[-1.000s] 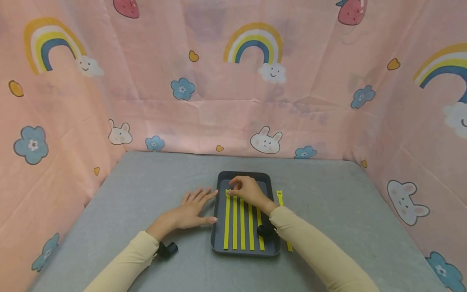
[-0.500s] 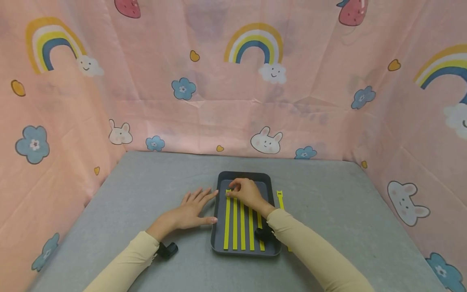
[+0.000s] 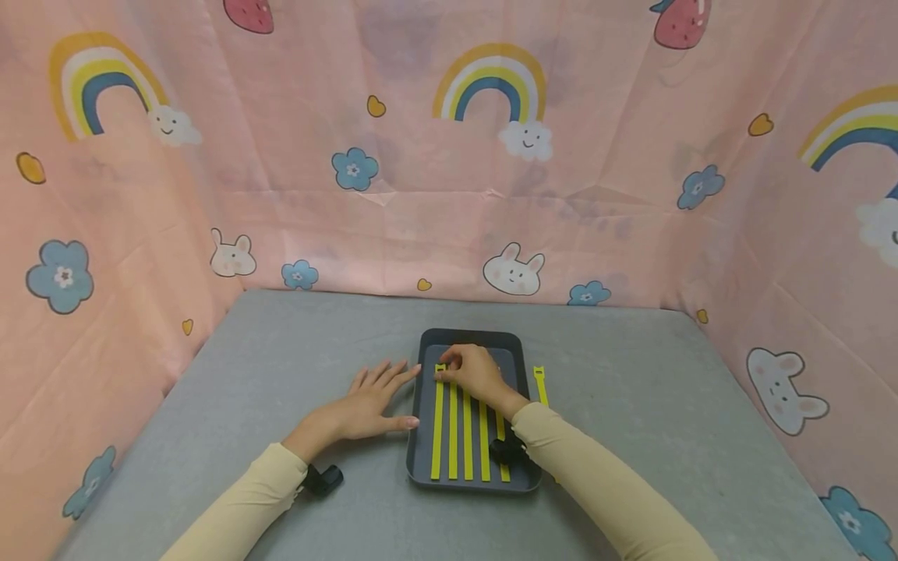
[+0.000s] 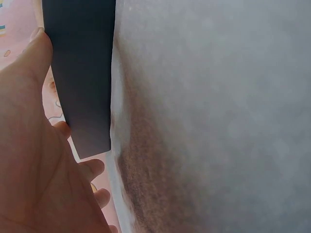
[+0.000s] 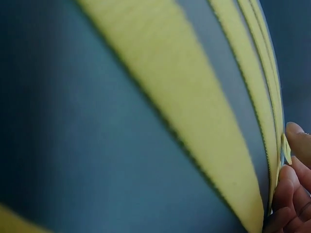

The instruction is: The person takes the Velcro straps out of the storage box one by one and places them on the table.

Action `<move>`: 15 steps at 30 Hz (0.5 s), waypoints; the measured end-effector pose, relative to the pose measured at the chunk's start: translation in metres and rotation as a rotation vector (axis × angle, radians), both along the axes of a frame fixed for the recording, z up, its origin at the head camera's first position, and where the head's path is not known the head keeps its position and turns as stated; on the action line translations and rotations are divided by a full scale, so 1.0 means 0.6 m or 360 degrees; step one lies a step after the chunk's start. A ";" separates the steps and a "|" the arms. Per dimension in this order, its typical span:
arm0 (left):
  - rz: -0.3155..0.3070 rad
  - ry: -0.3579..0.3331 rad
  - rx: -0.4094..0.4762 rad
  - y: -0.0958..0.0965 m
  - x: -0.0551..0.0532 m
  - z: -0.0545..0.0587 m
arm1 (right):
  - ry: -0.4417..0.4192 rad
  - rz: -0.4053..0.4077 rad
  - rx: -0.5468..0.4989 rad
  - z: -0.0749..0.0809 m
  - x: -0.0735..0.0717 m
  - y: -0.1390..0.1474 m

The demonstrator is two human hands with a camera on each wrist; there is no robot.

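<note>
Several yellow hook-and-loop cable ties lie side by side, lengthwise, in a dark grey tray (image 3: pixel 412 456). My right hand (image 3: pixel 477 378) reaches over the tray from the right and pinches the leftmost cable tie (image 3: pixel 436 436) close to its slotted head. In the right wrist view, thumb and fingers (image 5: pixel 296 145) come together around a small yellow end, beyond the nearer ties. The right hand hides the heads of the ties beside it. My left hand (image 3: pixel 365 409) lies with fingers spread at the tray's left side, index fingertip and thumb right at the wall (image 4: pixel 82 82).
One more yellow cable tie (image 3: pixel 539 383) lies on the grey table (image 3: pixel 631 366) just right of the tray, partly under the right forearm. A pink patterned cloth (image 3: pixel 449 218) stands around the back and sides. Both wrists carry small black cameras (image 3: pixel 323 481).
My right hand has settled slightly lower and nearer to me, staying at the head of the leftmost cable tie. The left hand and tray have not moved.
</note>
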State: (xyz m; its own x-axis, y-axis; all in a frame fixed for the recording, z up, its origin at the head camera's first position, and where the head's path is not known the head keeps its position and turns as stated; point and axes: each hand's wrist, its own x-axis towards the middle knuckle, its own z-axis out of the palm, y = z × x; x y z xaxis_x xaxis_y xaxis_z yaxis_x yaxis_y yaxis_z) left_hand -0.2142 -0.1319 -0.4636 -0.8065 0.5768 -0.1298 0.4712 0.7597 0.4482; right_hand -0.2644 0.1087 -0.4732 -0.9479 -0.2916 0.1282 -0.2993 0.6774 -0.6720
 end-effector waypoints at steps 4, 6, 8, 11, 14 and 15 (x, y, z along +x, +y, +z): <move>0.0000 -0.0001 -0.0008 0.000 -0.001 -0.002 | 0.0002 -0.0008 0.0033 -0.001 0.001 -0.001; 0.0002 -0.0001 -0.0015 0.000 -0.001 -0.002 | 0.0002 -0.0013 0.0051 -0.001 0.001 -0.001; 0.0005 -0.0004 -0.0018 0.000 -0.001 -0.002 | 0.0001 -0.0016 0.0055 -0.001 0.001 -0.001; 0.0006 -0.0009 -0.0016 0.001 -0.001 -0.002 | 0.0009 -0.0010 0.0056 0.000 0.002 -0.001; 0.0003 -0.0011 -0.0016 0.001 0.000 -0.001 | 0.0031 0.0004 0.0058 0.000 0.004 -0.001; 0.0003 -0.0011 -0.0015 0.001 0.000 -0.001 | 0.0039 0.0009 0.0059 0.000 0.004 -0.001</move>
State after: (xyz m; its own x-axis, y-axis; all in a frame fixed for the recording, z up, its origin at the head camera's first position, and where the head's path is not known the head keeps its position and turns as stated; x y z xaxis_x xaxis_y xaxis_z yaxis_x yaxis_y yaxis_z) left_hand -0.2141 -0.1316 -0.4643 -0.8065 0.5742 -0.1409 0.4667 0.7646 0.4445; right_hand -0.2617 0.1080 -0.4730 -0.9429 -0.3018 0.1407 -0.3193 0.6999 -0.6389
